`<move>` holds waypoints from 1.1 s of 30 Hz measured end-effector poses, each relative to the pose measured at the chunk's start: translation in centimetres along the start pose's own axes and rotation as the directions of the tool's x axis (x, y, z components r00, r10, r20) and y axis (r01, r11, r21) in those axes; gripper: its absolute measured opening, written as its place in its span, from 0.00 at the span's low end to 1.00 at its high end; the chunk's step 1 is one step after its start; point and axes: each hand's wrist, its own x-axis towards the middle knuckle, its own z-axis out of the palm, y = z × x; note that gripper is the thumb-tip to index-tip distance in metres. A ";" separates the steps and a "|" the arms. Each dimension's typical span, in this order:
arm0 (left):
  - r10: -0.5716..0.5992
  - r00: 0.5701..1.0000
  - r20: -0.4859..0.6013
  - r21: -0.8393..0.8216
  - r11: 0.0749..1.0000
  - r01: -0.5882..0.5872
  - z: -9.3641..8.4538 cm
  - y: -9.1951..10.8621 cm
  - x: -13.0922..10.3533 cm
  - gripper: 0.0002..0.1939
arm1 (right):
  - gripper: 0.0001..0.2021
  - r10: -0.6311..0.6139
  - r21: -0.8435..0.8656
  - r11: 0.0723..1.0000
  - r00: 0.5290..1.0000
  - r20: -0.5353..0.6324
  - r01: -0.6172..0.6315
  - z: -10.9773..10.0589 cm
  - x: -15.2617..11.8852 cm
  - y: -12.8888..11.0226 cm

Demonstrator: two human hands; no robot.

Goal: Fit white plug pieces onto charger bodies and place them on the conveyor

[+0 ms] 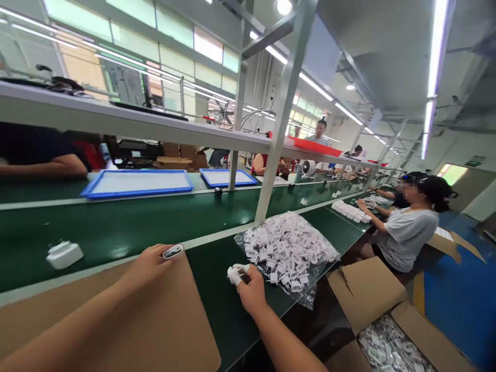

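My left hand point(149, 266) grips a small white part with a dark oval opening point(173, 252), above the far edge of a brown cardboard sheet point(155, 315). Farther right, my right hand point(251, 289) pinches a white plastic piece point(235, 274) over the green work surface; its exact shape is blurred. Just beyond the right hand, a clear bag point(290, 250) lies open, heaped with many white plastic parts. A white adapter-like piece point(64, 254) rests on the green belt point(116, 222) at the left.
Blue-rimmed trays point(137, 195) stand beyond the belt. A metal post point(281, 139) rises behind the bag. At the lower right an open carton point(372, 289) holds bagged white parts. A co-worker point(411, 232) sits at the right, near a row of white pieces point(351, 212).
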 end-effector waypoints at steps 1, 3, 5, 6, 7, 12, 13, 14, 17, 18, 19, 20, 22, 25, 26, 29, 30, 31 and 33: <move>0.055 0.998 0.032 -0.034 0.998 -0.054 0.3 0.2 -1.8 0.23 | 0.19 0.083 0.046 0.995 0.995 0.053 -0.086 0.1 0.3 -0.6; 0.121 0.989 0.085 -0.063 0.991 -0.116 0.8 0.4 -5.1 0.23 | 0.20 0.185 0.114 0.972 0.968 0.169 -0.205 0.6 1.0 -1.7; 0.147 0.982 0.123 -0.055 0.989 -0.141 1.3 0.3 -7.6 0.23 | 0.20 0.232 0.140 0.951 0.936 0.265 -0.275 1.6 1.6 -2.6; 0.150 0.980 0.129 -0.058 0.988 -0.143 1.6 0.1 -8.6 0.23 | 0.20 0.240 0.138 0.946 0.921 0.307 -0.293 2.2 1.8 -2.9; 0.144 0.983 0.117 -0.072 0.988 -0.136 1.8 -0.2 -9.3 0.23 | 0.19 0.242 0.125 0.945 0.906 0.347 -0.301 3.0 2.0 -3.3; 0.109 0.994 -0.001 -0.223 0.969 -0.106 2.6 -2.0 -10.4 0.26 | 0.16 0.139 -0.038 0.990 0.857 0.495 -0.139 7.4 2.5 -4.7; 0.118 0.993 -0.002 -0.239 0.964 -0.115 2.7 -2.3 -10.3 0.24 | 0.16 0.076 -0.080 0.996 0.853 0.517 -0.040 8.3 2.5 -4.9; 0.125 0.992 -0.001 -0.250 0.961 -0.121 2.8 -2.5 -10.3 0.22 | 0.15 0.004 -0.119 0.990 0.845 0.534 0.071 9.2 2.4 -5.0; 0.118 0.993 -0.020 -0.265 0.957 -0.119 3.0 -3.0 -10.2 0.19 | 0.16 -0.153 -0.181 0.937 0.814 0.560 0.300 11.1 2.1 -4.7; 0.117 0.993 -0.028 -0.273 0.955 -0.120 3.1 -3.2 -10.1 0.18 | 0.16 -0.149 -0.178 0.939 0.814 0.561 0.295 11.4 2.0 -4.4; 0.120 0.992 -0.036 -0.283 0.951 -0.125 3.2 -3.3 -10.1 0.17 | 0.15 -0.122 -0.159 0.955 0.816 0.565 0.252 11.6 1.9 -4.1; 0.128 0.991 -0.045 -0.293 0.946 -0.135 3.3 -3.4 -10.1 0.16 | 0.14 -0.082 -0.124 0.975 0.813 0.577 0.186 11.7 1.9 -3.6; 0.147 0.987 -0.065 -0.309 0.938 -0.159 3.4 -3.6 -10.1 0.15 | 0.15 -0.010 -0.051 0.997 0.792 0.611 0.052 11.3 1.9 -2.9; 0.154 0.985 -0.072 -0.318 0.933 -0.169 3.5 -3.7 -10.1 0.13 | 0.14 -0.011 -0.056 0.997 0.801 0.599 0.056 10.3 2.0 -2.5; 0.157 0.985 -0.069 -0.320 0.932 -0.171 3.5 -3.7 -10.0 0.12 | 0.12 -0.038 -0.092 0.990 0.820 0.571 0.110 10.0 2.0 -2.6; 0.168 0.983 -0.068 -0.322 0.929 -0.181 3.4 -3.8 -10.0 0.11 | 0.09 -0.178 -0.166 0.936 0.822 0.542 0.312 9.9 1.7 -3.0; 0.169 0.983 -0.070 -0.323 0.929 -0.182 3.5 -3.9 -9.9 0.11 | 0.09 -0.232 -0.168 0.906 0.790 0.568 0.387 10.0 1.6 -3.1; 0.168 0.983 -0.072 -0.325 0.928 -0.182 3.5 -3.9 -9.9 0.11 | 0.09 -0.285 -0.167 0.867 0.742 0.606 0.469 10.3 1.4 -3.1; 0.171 0.982 -0.078 -0.327 0.926 -0.187 3.7 -4.0 -9.9 0.12 | 0.12 -0.363 -0.179 0.761 0.639 0.678 0.623 10.8 1.0 -2.9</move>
